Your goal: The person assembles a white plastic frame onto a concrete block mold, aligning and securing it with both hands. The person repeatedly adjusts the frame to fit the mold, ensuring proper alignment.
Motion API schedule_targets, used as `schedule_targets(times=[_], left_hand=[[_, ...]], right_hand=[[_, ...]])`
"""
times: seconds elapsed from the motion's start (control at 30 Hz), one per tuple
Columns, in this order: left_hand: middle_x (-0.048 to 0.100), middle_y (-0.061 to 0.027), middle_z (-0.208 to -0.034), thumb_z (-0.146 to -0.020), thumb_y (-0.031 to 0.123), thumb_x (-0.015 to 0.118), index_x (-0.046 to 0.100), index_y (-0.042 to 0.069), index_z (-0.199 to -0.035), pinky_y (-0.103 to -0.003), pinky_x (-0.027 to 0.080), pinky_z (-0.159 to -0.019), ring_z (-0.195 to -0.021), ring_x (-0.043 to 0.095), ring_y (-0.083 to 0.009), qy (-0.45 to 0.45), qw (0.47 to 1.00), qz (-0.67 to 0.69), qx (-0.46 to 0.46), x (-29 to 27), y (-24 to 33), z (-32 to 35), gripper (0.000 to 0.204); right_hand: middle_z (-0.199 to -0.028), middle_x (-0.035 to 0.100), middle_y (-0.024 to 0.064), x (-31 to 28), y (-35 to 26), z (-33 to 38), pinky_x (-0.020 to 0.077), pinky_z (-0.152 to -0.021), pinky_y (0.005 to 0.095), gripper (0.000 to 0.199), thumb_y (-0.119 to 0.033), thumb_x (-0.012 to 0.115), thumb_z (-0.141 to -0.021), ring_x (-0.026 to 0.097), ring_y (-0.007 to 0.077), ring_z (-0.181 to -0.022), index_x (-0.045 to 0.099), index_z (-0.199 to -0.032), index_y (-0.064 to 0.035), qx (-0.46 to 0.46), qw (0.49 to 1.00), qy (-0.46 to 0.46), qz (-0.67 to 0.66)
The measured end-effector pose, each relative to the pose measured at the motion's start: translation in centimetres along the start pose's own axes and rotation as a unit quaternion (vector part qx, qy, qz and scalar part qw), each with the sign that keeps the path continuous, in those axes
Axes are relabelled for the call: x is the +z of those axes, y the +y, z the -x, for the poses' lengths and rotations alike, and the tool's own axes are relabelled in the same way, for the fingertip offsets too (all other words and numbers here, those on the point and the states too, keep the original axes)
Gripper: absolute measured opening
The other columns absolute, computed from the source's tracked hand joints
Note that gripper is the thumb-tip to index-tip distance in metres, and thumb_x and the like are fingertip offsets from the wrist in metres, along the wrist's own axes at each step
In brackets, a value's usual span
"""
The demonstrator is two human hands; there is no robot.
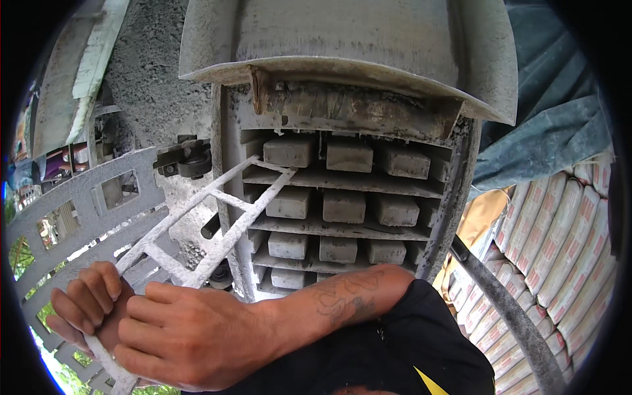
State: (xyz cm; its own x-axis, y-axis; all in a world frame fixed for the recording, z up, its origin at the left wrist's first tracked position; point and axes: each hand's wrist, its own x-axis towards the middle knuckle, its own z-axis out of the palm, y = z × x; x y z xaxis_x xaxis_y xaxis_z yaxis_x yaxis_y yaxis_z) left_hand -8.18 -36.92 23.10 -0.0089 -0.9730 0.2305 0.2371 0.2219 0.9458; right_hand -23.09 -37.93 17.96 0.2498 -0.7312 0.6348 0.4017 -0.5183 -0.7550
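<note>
Both my hands grip a whitish, dust-coated ladder-like metal frame [230, 200] at the lower left. My left hand [92, 299] has its fingers curled around the left rail. Beside it, my right hand [178, 332] is closed on the frame too, with my forearm crossing in front of the rack. The frame slants up to the right, and its far end reaches the left side of an open metal rack [342, 182]. Grey rectangular blocks [349, 157] stand in rows on its shelves. That end lies just below the top left block [288, 150]; whether they touch, I cannot tell. My forearm hides part of the bottom row.
A curved metal hood [349, 33] overhangs the rack. On the left stands a slotted grey metal panel [85, 210], near a dark hinge-like fitting [192, 158]. A metal bar [507, 316] slants down at right, before stacked sacks [559, 243]. Blue-green tarp [546, 131] hangs above them.
</note>
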Motion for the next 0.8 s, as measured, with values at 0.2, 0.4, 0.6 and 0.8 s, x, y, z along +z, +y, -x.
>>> schedule_targets(times=[0.2,0.4,0.6,0.8], left_hand=[[0.03,0.0031,-0.053,-0.1,0.032,0.031,0.038,0.013,-0.068,-0.029,0.028,-0.054,-0.05,0.027,-0.0101,0.047,0.999,0.014,0.0,0.0,-2.7,-1.9,0.038],[0.029,0.0042,-0.05,-0.1,0.032,0.029,0.038,0.013,-0.066,-0.026,0.022,-0.044,-0.043,0.019,-0.0075,0.208,0.975,0.041,0.064,0.4,-11.9,-2.9,0.04],[0.03,-0.0014,-0.047,-0.097,0.023,0.033,0.032,0.009,-0.06,-0.028,0.021,-0.039,-0.04,0.021,-0.0092,0.329,0.944,0.004,0.015,0.5,-23.1,-1.1,0.039],[0.03,-0.0024,-0.049,-0.093,0.013,0.037,0.032,0.007,-0.061,-0.027,0.025,-0.04,-0.04,0.027,-0.01,0.226,0.97,0.03,0.085,4.9,-21.6,-1.5,0.034]], right_hand=[[-0.067,0.046,0.0056,-0.6,3.0,-2.0,0.0393,-0.059,0.0334,0.022,-0.021,0.063,-0.071,0.05,0.0205,-0.067,0.051,-0.07,-0.0031,-0.022,0.996,0.064,0.057],[-0.059,0.044,0.0045,-2.7,9.6,0.5,0.0384,-0.048,0.0353,0.039,-0.034,0.073,-0.068,0.048,0.0213,-0.052,0.045,-0.06,-0.0082,0.038,0.988,0.093,0.118],[-0.045,0.038,0.0047,-6.0,15.0,5.6,0.0295,-0.038,0.0311,0.044,-0.023,0.076,-0.068,0.037,0.0194,-0.038,0.04,-0.048,-0.009,0.17,0.956,0.142,0.192],[-0.044,0.036,0.0049,-8.8,12.1,5.5,0.0272,-0.037,0.0293,0.039,-0.014,0.07,-0.067,0.034,0.0166,-0.037,0.037,-0.048,-0.0072,0.108,0.958,0.168,0.204]])
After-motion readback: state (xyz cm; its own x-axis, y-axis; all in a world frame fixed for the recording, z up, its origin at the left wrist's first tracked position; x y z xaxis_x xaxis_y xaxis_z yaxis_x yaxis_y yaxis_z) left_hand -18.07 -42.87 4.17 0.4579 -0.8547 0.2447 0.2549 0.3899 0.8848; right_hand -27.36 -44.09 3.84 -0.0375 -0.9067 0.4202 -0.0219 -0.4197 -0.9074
